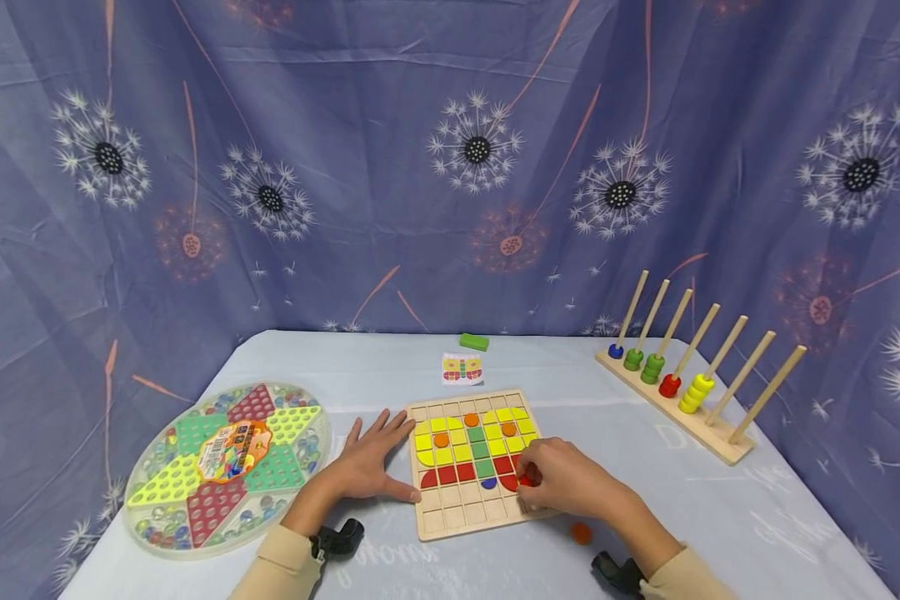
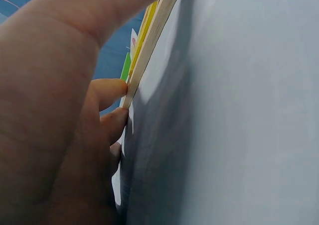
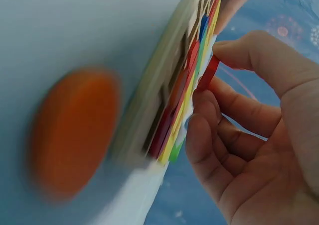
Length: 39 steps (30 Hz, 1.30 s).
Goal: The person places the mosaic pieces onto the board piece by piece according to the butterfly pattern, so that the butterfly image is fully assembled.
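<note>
A wooden grid board (image 1: 457, 523) lies in the middle of the table, with yellow, red, green, orange and blue flat pieces in its squares. My left hand (image 1: 367, 462) lies spread at the board's left edge, thumb and fingertips touching it; in the left wrist view the fingers (image 2: 113, 123) meet the wooden side. Between thumb and fingers, my right hand (image 1: 566, 477) pinches a small red piece (image 3: 209, 71) just above the board's lower right part. The squares under that hand are partly hidden in the head view.
An orange disc (image 1: 581, 533) lies near the board's right front corner. Behind the board are a pattern card (image 1: 462, 369) and a green block (image 1: 474, 342). A marble checkers board (image 1: 217, 483) stands left, a peg rack (image 1: 675, 408) with coloured beads right.
</note>
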Available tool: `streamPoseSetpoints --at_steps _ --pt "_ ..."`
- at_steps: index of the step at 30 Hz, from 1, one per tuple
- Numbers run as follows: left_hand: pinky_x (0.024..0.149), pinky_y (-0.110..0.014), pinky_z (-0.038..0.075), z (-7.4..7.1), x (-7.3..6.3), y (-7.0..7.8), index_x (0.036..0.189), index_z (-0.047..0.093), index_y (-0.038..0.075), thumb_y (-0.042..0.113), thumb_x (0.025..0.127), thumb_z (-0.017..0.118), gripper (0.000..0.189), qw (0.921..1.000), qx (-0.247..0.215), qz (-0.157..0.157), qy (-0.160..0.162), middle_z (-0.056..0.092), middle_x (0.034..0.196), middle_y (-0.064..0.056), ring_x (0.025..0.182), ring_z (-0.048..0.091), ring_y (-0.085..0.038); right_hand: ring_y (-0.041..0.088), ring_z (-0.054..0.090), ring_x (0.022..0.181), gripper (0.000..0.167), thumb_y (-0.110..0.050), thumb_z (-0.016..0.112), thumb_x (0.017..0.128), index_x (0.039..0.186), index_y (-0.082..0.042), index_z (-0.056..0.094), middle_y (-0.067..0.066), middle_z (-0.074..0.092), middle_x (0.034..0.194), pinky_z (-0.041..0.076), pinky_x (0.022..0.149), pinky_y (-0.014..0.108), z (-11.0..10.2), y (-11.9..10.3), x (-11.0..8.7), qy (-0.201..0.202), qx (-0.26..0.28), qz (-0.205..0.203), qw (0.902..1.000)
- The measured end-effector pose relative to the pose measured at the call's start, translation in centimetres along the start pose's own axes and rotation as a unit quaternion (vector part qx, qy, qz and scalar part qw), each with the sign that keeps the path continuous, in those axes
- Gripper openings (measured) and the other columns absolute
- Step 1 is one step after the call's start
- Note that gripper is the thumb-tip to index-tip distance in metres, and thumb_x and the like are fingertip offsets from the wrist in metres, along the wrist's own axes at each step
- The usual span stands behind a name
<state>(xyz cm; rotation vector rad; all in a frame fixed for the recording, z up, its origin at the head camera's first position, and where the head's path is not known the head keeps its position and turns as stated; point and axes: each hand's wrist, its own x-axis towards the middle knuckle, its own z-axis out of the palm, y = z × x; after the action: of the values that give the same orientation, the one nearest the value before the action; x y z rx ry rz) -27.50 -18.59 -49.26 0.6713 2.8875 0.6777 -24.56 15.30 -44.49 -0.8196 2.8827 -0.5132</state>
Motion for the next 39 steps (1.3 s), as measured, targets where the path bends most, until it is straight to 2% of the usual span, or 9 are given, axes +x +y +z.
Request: streamPoseSetpoints --at_steps 10,14,18,21,24,29,39 --pt "0.11 -0.062 -0.006 0.0 0.0 -0.1 0.151 0.034 0.019 0.078 0.056 0.072 0.118 0.9999 -0.007 0.006 0.005 0.022 0.158 -0.001 0.145 0.006 -0.028 0.008 0.046 0.059 0.012 -0.027 0.075 0.077 0.08 -0.016 0.07 -0.013 0.051 0.063 0.04 0.051 0.022 1.4 -2.9 3.3 -0.007 0.003 -0.045 0.9989" --pt "0.109 -0.063 -0.005 0.1 -0.1 -0.2 0.151 0.034 0.018 0.078 0.056 0.072 0.119 0.9999 -0.009 0.01 0.009 0.022 0.158 -0.002 0.145 0.007 -0.029 0.007 0.046 0.06 0.014 -0.031 0.074 0.079 0.079 -0.019 0.068 -0.013 0.051 0.062 0.04 0.052 0.022 2.1 -3.5 3.9 -0.007 0.009 -0.044 0.999" --pt "0.109 -0.064 -0.005 0.1 -0.1 -0.2 0.151 0.034 0.019 0.078 0.056 0.072 0.118 0.9999 -0.008 0.011 0.01 0.023 0.157 -0.002 0.145 0.007 -0.03 0.006 0.05 0.066 0.015 -0.035 0.07 0.086 0.084 -0.02 0.069 -0.015 0.054 0.068 0.045 0.058 0.023 2.4 -3.6 4.1 -0.009 0.022 -0.048 0.9986" --pt "0.109 -0.064 -0.005 0.1 -0.1 -0.2 0.151 0.034 0.019 0.078 0.056 0.071 0.118 0.9998 -0.008 0.012 0.011 0.023 0.157 -0.002 0.145 0.007 -0.03 0.004 0.054 0.078 0.009 -0.025 0.065 0.091 0.091 -0.019 0.072 -0.017 0.061 0.081 0.051 0.073 0.027 2.3 -3.5 3.9 -0.012 0.029 -0.064 0.9975" --pt "0.109 -0.064 -0.005 0.0 -0.1 -0.2 0.151 0.034 0.018 0.078 0.056 0.072 0.118 0.9998 -0.009 0.012 0.012 0.023 0.157 -0.002 0.145 0.007 -0.03 0.004 0.054 0.083 0.012 -0.016 0.066 0.089 0.098 -0.02 0.073 -0.018 0.061 0.089 0.05 0.079 0.027 2.2 -3.3 3.7 -0.027 0.031 -0.079 0.9961" --pt "0.109 -0.063 -0.004 0.0 -0.2 -0.2 0.151 0.034 0.019 0.079 0.055 0.071 0.119 0.9998 -0.005 0.011 0.013 0.023 0.157 -0.002 0.145 0.007 -0.029 0.004 0.05 0.078 0.012 -0.02 0.072 0.086 0.098 -0.024 0.071 -0.018 0.058 0.087 0.047 0.072 0.023 2.1 -3.4 3.5 -0.05 0.036 -0.088 0.9942" --pt "0.109 -0.063 -0.004 -0.1 0.0 -0.2 0.152 0.033 0.018 0.079 0.056 0.071 0.119 0.9999 -0.006 0.013 0.007 0.022 0.158 -0.002 0.145 0.006 -0.029 0.004 0.05 0.075 0.01 -0.03 0.074 0.086 0.093 -0.024 0.07 -0.017 0.056 0.084 0.048 0.071 0.023 2.5 -4.2 3.9 -0.036 0.012 -0.081 0.996"
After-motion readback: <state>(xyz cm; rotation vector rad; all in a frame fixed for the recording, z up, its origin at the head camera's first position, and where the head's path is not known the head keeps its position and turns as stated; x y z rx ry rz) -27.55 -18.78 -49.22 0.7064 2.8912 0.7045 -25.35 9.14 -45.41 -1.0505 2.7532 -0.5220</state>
